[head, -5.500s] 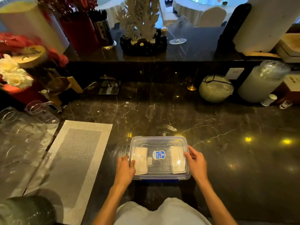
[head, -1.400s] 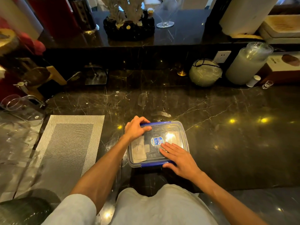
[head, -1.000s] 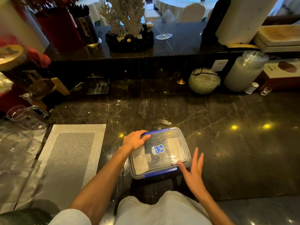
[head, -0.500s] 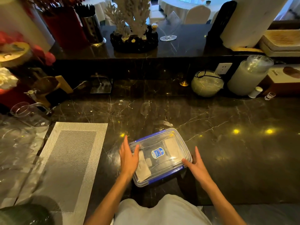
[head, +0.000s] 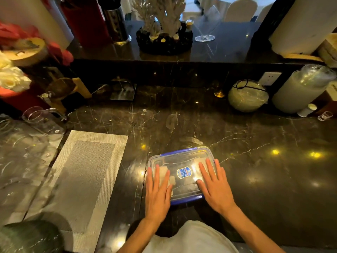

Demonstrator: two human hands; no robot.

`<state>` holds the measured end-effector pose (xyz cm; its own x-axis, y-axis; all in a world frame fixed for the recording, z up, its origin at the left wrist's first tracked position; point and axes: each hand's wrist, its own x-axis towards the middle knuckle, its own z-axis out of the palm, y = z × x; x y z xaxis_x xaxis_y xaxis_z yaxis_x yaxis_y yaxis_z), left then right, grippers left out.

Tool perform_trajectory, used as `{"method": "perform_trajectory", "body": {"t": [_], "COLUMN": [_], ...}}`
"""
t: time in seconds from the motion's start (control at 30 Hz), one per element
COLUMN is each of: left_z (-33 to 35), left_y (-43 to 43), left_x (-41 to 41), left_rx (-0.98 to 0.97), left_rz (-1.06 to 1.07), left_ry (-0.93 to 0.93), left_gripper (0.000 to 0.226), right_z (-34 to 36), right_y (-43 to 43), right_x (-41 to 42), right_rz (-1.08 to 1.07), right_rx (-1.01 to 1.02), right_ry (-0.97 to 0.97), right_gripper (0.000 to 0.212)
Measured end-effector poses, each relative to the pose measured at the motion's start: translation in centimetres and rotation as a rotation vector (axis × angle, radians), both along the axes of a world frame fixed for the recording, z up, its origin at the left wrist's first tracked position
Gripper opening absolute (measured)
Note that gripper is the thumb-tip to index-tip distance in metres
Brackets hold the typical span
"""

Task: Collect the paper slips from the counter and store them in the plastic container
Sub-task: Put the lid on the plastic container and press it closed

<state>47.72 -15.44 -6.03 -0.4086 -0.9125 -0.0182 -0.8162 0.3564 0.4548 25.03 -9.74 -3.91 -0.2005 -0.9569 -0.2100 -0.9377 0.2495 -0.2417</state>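
A clear plastic container (head: 182, 157) with blue clips and a blue label on its lid rests on the dark marble counter (head: 255, 161), close to the near edge. White paper slips (head: 163, 173) show through the lid on the left side. My left hand (head: 157, 192) lies flat on the lid's left part, fingers spread. My right hand (head: 214, 185) lies flat on the lid's right part, fingers spread. Neither hand grips anything.
A woven grey placemat (head: 85, 172) lies to the left, with clear glassware (head: 42, 119) beyond it. A round glass jar (head: 248, 95) and a tall white canister (head: 302, 88) stand at the back right. A coral ornament (head: 164, 24) and a wine glass (head: 206, 28) sit on the raised ledge.
Both hands have moved from the container's sides onto the lid, palms flat. The container has turned slightly straighter on the counter.
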Motion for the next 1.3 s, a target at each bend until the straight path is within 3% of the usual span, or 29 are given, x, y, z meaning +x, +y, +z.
{"method": "perform_trajectory", "body": {"t": [0.07,0.27,0.4,0.67,1.3], "left_z": [0.1,0.0,-0.3,-0.5,-0.2], "left_y": [-0.5,-0.7,-2.3,-11.7,-34.8], "left_x": [-0.1,-0.4,-0.1,-2.7,-15.7], "left_rx": [-0.096,-0.088,-0.095,-0.136,-0.101], "left_rz": [-0.124,-0.282,-0.451,-0.565,-0.409], "left_ry": [-0.057,-0.248,-0.327,-0.356,-0.279], "left_gripper": [0.059,0.077,0.096,0.089,0.092], "right_z": [0.0,-0.7,-1.2,-1.4,-1.1], "right_y": [-0.2,0.1,-0.6,-6.0,-30.3], "right_x": [-0.1,-2.5,-2.4,-3.3,-15.8], "right_rz": [0.037,0.315,0.276,0.095,0.057], "right_rx": [-0.027,0.035,0.072,-0.001,-0.078], "right_ry": [0.078,0.060,-0.042,-0.088,-0.060], "right_gripper": [0.068,0.082,0.095,0.102,0.103]}}
